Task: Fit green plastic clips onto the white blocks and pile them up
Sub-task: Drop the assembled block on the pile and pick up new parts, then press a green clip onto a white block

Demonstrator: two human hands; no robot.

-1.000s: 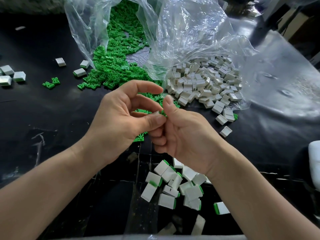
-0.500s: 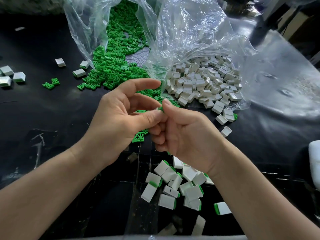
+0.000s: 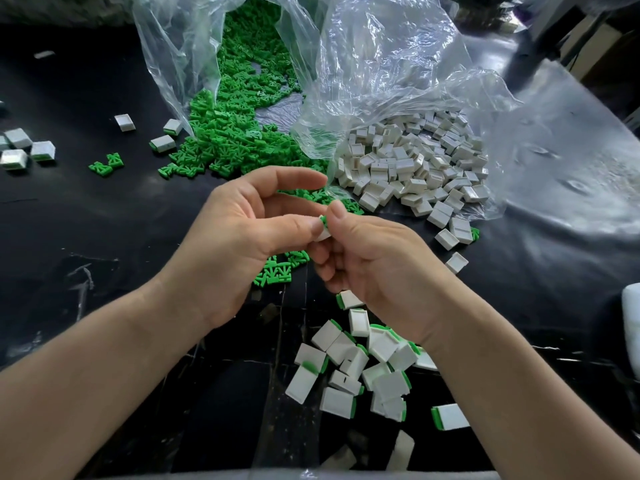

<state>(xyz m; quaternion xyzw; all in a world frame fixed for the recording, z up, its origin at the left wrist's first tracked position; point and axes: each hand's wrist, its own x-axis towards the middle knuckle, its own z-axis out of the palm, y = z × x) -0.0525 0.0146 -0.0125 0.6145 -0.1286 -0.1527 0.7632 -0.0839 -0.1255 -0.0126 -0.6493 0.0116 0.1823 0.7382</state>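
My left hand (image 3: 239,237) and my right hand (image 3: 374,268) meet above the middle of the black table. Between their thumbs and fingertips they pinch a small white block (image 3: 325,234) with a green clip (image 3: 323,221) at its top; most of both is hidden by fingers. A heap of loose green clips (image 3: 242,133) spills from a clear bag at the back. A heap of bare white blocks (image 3: 412,168) lies to its right. Near me lies a pile of clipped blocks (image 3: 363,368), white with green edges.
Crumpled clear plastic bags (image 3: 381,71) cover the back and right of the table (image 3: 86,220). A few green clips (image 3: 277,270) lie under my hands. Stray blocks (image 3: 27,150) sit at the far left, others (image 3: 162,135) near the clip bag. A white object (image 3: 631,313) is at the right edge.
My hands have stayed together at the same spot. The block and clip between the fingertips now show more, with the white block's lower corner visible under my left thumb.
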